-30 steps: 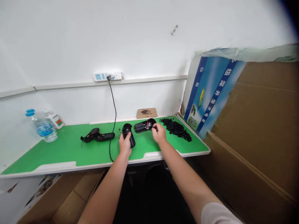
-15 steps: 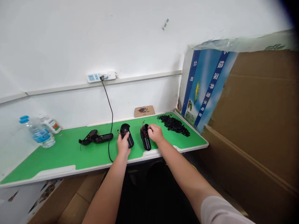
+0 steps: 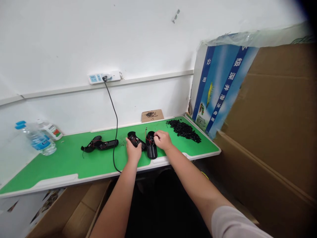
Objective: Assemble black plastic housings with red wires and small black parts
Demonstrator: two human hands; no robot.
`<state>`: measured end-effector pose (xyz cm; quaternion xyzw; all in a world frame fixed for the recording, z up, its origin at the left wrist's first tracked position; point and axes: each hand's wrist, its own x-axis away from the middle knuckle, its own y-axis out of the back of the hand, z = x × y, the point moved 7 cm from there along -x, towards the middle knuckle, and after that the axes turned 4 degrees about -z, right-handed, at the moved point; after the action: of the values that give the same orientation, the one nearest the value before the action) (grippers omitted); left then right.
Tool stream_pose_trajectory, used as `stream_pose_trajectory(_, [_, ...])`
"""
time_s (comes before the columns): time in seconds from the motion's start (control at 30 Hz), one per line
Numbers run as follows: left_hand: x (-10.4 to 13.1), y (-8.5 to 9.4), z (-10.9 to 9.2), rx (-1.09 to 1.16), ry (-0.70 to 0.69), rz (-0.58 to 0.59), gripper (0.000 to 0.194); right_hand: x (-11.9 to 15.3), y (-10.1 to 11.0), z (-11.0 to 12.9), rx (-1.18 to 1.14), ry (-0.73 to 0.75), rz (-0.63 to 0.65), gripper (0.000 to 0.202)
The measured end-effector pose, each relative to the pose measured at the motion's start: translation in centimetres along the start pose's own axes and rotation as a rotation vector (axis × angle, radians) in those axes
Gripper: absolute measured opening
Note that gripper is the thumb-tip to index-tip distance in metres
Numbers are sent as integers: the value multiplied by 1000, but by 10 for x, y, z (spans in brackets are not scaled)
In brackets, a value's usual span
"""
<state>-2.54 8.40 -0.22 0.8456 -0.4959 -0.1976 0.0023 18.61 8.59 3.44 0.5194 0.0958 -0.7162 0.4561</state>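
My left hand (image 3: 134,151) is closed on a black plastic housing (image 3: 135,139) with red wires and small parts inside, which lies slanted on the green table. Its lower end meets or nearly meets a second black housing (image 3: 152,151), which lies lengthwise towards me with a red wire rising from its top. The curled fingers of my right hand (image 3: 162,140) grip this second housing at its upper right edge; the fingertips are partly hidden. Further left, another black housing (image 3: 109,144) lies opened out, its parts angled and joined by red wires.
Right of my hands is a heap of small black pieces (image 3: 184,130). A cardboard piece (image 3: 158,118) with dark bits leans at the back. A black cable (image 3: 115,122) hangs from the power strip (image 3: 95,78) across the table (image 3: 59,162). Bottles (image 3: 41,142) stand left; large cartons (image 3: 272,115) rise right.
The housing in my left hand has turned from nearly upright to slanted, its lower end swinging right towards the other housing. That second housing has straightened a little. The camera view has shifted slightly.
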Motion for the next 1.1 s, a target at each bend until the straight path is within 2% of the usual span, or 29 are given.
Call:
stream_pose_trajectory(0.07, [5,8,-13,-75,-77,-74,91,0,0,-1,-4,-6,-4,18])
stream_pose_trajectory(0.17, [19,20,-40,-92,-273,-172,82,-1,1,-1,-19,-18,-13,18])
stream_pose_trajectory(0.2, [24,22,-47,-58,-325,-167,77,-2,1,0,-28,-21,-19,18])
stream_pose_trajectory(0.27, [34,19,-55,45,-367,-73,60,-2,3,1,-54,-26,-35,18])
stream_pose_trajectory(0.33, [41,10,-54,115,-303,57,49,-2,7,4,-91,-25,-54,18])
stream_pose_trajectory(0.43, [49,-8,-44,151,-91,201,52,-1,11,12,-153,-10,-71,18])
stream_pose_trajectory(0.5, [55,-19,-43,158,0,304,48,-1,13,16,-214,-10,-71,17])
stream_pose_trajectory(0.57, [59,-26,-46,233,73,375,42,-2,12,16,-360,-70,-51,16])
stream_pose_trajectory(0.63, [62,-30,-48,409,215,410,44,-2,7,14,-581,-193,-5,15])
stream_pose_trajectory(0.7, [64,-34,-46,608,385,429,48,3,0,13,-742,-338,34,21])
stream_pose_trajectory(0.8, [62,-34,-39,766,520,386,49,19,-3,21,-715,-414,78,21])
stream_pose_trajectory(0.87, [59,-33,-31,823,559,328,49,32,-3,34,-636,-357,138,22])
stream_pose_trajectory(0.97, [57,-34,-21,877,583,276,48,51,-1,46,-587,-368,135,33])
stream_pose_trajectory(1.1, [60,-34,-22,861,549,303,48,63,2,54,-514,-388,66,38])
